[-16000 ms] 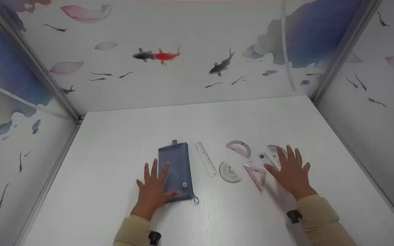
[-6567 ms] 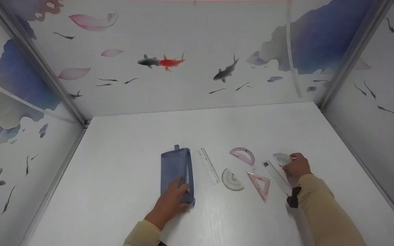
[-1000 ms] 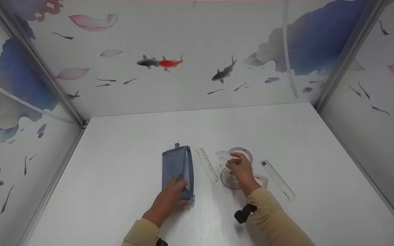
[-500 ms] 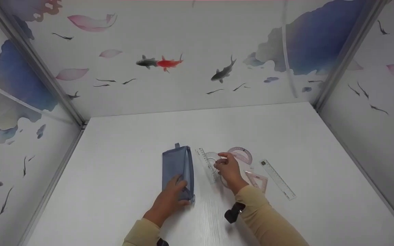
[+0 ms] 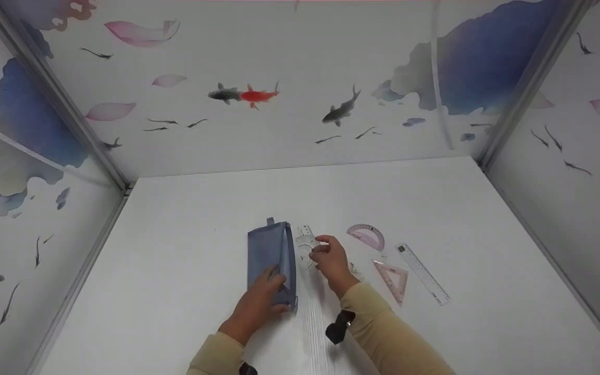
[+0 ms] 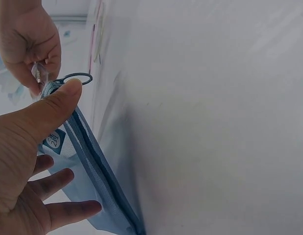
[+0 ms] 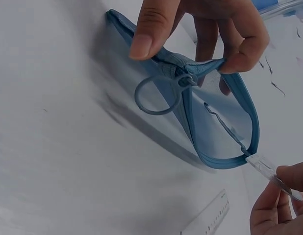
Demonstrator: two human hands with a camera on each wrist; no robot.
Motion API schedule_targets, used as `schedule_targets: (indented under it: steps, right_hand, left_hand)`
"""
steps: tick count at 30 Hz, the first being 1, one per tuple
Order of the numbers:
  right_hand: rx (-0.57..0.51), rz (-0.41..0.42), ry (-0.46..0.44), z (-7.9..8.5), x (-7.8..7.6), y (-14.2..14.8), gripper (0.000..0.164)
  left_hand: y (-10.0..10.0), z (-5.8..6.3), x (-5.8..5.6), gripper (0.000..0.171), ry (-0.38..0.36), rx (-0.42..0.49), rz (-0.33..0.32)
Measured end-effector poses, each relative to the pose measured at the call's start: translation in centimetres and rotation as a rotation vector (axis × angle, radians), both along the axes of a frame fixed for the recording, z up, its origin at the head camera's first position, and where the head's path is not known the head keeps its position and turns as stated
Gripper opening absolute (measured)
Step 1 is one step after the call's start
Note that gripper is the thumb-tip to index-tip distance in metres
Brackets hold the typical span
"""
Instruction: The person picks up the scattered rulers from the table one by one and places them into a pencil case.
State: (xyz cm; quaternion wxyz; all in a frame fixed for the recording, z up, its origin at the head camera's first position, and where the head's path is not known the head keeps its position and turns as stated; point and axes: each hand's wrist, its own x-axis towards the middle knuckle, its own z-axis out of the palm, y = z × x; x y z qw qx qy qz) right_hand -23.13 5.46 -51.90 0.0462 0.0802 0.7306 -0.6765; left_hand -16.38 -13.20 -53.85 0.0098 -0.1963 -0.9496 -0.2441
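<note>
On the white table lies a blue mesh zip pouch (image 5: 262,250), its zipped side gaping. My left hand (image 5: 255,302) grips the near end of the pouch, thumb and fingers at the rim beside the ring pull (image 7: 156,111). Between the thumb and fingers of my right hand (image 5: 334,263) is a clear protractor (image 7: 262,166). Its edge reaches the pouch's mouth in the right wrist view; whether it touches the rim I cannot tell. Beneath it, a clear ruler (image 5: 306,229) lies partly covered. A second clear protractor (image 5: 354,270) is mostly hidden by my right hand.
To the right lie a pink protractor (image 5: 374,232), a pink set square (image 5: 391,267) and another clear ruler (image 5: 425,274). Printed panels (image 5: 300,140) enclose the table (image 5: 201,208) at the back and both sides.
The pouch, zipped up at first, has been opened. My right hand picked the clear protractor up at the far right and carried it left to the pouch. My left hand keeps its grip.
</note>
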Motion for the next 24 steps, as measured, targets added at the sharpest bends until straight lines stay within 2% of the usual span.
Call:
schedule_targets:
  steps: [5, 24]
  right_hand:
    - [-0.006, 0.007, -0.015, 0.0, 0.2, -0.8, 0.044]
    - [0.010, 0.026, -0.030, -0.7, 0.7, -2.8, 0.043]
  left_hand:
    - [-0.1, 0.1, 0.1, 0.055, 0.026, 0.001, -0.020]
    - [-0.5, 0.1, -0.1, 0.051, 0.023, 0.059, -0.019]
